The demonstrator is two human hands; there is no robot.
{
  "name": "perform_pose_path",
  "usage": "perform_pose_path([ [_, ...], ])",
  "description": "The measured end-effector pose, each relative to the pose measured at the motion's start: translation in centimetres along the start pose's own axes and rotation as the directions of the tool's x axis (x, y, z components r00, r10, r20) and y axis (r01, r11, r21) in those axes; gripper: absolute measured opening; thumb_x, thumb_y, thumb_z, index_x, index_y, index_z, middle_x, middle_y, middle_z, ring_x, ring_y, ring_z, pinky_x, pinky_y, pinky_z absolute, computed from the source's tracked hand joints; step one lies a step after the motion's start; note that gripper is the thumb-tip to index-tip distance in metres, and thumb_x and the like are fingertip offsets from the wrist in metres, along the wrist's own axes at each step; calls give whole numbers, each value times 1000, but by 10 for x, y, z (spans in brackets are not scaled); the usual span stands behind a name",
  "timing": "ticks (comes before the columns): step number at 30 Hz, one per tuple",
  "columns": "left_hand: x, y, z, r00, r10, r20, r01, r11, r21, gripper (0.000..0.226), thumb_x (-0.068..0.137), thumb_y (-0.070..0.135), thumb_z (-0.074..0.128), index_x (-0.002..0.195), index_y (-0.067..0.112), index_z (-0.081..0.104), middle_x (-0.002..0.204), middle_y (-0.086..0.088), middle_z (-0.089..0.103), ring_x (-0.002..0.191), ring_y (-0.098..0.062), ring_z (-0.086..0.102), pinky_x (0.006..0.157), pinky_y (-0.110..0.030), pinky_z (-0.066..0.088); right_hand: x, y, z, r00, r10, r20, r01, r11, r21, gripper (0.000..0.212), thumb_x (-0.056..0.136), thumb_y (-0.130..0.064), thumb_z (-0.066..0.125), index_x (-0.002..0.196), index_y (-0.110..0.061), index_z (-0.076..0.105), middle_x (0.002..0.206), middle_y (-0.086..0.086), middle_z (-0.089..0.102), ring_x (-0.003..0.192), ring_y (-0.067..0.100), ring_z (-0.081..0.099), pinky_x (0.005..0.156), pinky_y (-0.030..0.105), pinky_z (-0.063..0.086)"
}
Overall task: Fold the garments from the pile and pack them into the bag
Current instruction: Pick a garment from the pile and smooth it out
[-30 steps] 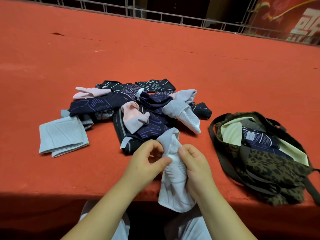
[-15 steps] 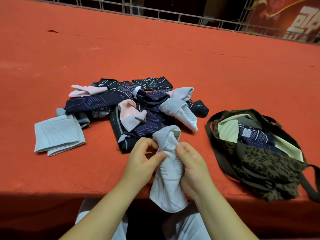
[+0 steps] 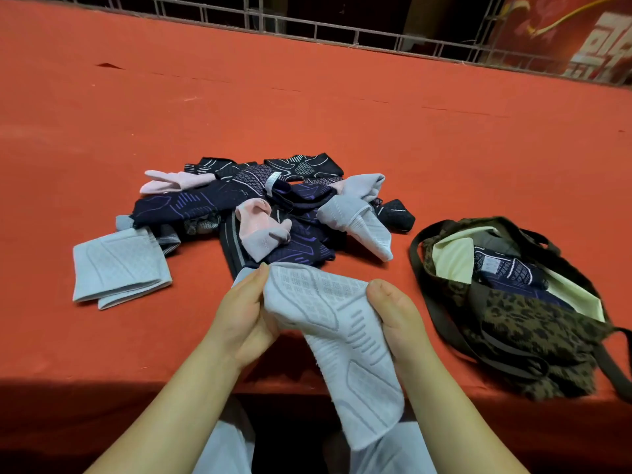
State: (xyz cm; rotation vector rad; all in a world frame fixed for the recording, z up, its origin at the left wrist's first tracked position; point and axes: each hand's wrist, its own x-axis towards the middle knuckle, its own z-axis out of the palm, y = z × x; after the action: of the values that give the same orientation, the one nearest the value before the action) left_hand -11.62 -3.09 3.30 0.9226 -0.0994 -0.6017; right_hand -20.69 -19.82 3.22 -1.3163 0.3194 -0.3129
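An orange bench (image 3: 342, 107) is carrying everything. A pile (image 3: 273, 213) of dark, pink and grey garments is lying at its middle. Right of the pile, a leopard-print bag (image 3: 519, 323) is sitting open with folded clothes inside. Left of the pile, a folded grey garment (image 3: 119, 268) is lying flat. Just in front of the pile, the left hand (image 3: 242, 319) and right hand (image 3: 396, 319) are gripping a pale grey sock (image 3: 328, 323), stretching its top between them.

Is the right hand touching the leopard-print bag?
Apart. The head view shows red table between the right hand, which grips the grey garment, and the leopard-print bag.
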Motion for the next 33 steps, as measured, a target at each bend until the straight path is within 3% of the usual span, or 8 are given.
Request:
perform_pose_path([
  [4,3,11,-9,995,70,77,-81,987,139,45,60,59,76,68,16,65,64,0,63,58,-12,59,50,-21,50,2,2,-3,999,6,35,-7,1000,28,28,73,-35,69,51,-25,54,57,-5,47,55,11,42,57,30,36],
  [6,6,13,-17,982,71,174,-111,966,232,40,40,45,88,56,21,61,56,4,53,49,-8,49,45,-19,38,2,3,-5,997,23,67,-30,995,97,33,60,-45,79,61,-21,56,67,5,49,63,17,45,63,33,39],
  [12,10,11,-29,991,56,119,-89,953,289,37,78,29,68,86,-6,63,81,-19,61,73,-25,56,66,-31,43,-1,-4,-12,976,-6,219,32,993,-116,23,65,-44,69,57,-26,56,58,-6,45,53,7,38,50,23,33],
  [18,19,19,-19,997,-63,-42,71,974,216,49,82,49,47,44,17,49,44,3,39,47,-12,35,53,-25,29,2,-7,-8,970,-24,242,62,987,-148,15,69,-36,66,60,-25,61,58,-6,52,53,6,45,50,18,38],
  [22,22,19,-6,970,-56,237,-67,876,478,33,79,43,58,94,16,69,96,6,71,95,-14,64,82,-19,50,6,-13,-7,958,-20,287,84,974,-211,14,68,-35,67,61,-23,64,60,-7,57,56,5,50,55,18,42],
  [25,17,12,6,875,-235,422,-120,741,661,26,79,28,58,101,15,64,88,19,68,85,-2,61,72,-10,45,7,-17,-7,949,-26,313,112,959,-262,12,69,-35,66,62,-25,66,62,-9,59,59,5,50,58,18,42],
  [29,17,1,-2,912,-165,374,15,928,372,14,65,34,67,67,23,60,63,5,51,58,-8,49,54,-20,42,7,-18,-11,958,-8,286,110,933,-342,11,70,-31,66,61,-24,66,61,-8,58,60,6,51,59,19,43],
  [33,12,-6,1,946,-132,298,55,966,252,9,83,22,62,75,18,63,64,3,57,60,-10,56,58,-24,48,4,-14,-11,959,40,281,70,926,-371,17,75,-22,61,59,-25,65,59,-8,57,58,5,49,57,18,41],
])
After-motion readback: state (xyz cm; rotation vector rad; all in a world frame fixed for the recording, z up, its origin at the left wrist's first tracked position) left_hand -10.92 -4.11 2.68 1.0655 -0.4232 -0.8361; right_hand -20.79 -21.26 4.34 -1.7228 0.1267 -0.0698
